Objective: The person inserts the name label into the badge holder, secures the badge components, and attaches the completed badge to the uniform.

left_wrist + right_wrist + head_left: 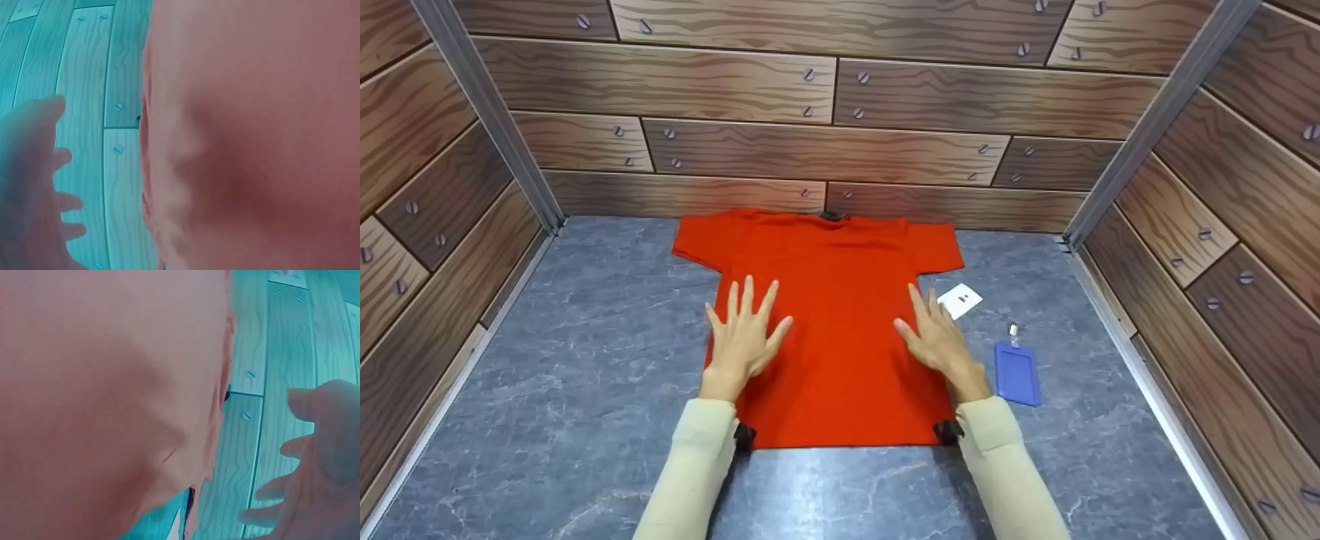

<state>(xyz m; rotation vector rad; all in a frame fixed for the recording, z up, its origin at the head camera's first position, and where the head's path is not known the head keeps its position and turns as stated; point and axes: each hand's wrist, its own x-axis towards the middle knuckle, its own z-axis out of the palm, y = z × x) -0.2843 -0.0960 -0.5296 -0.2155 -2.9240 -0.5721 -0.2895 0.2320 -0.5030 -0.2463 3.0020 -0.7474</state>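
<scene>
A red short-sleeved T-shirt point(825, 337) lies spread flat on the grey marbled surface, its collar toward the back wall. Over its left side hovers my left hand point(741, 341), fingers straight and spread, holding nothing. My right hand point(939, 341) is above the shirt's right edge, fingers extended and also holding nothing. Both wrist views show the hands, left point(28, 185) and right point(320, 461), apart from the cloth, with shadows on it. A small white card point(960, 300) lies just beyond my right fingertips. Right of that hand is a blue badge holder point(1017, 375) with a metal clip.
Wood-patterned panels enclose the surface at the back point(840, 90), left and right. Grey metal posts point(495, 112) stand in the back corners, and metal strips run along the side edges. Dark wrist straps sit under both cream sleeves point(690, 465).
</scene>
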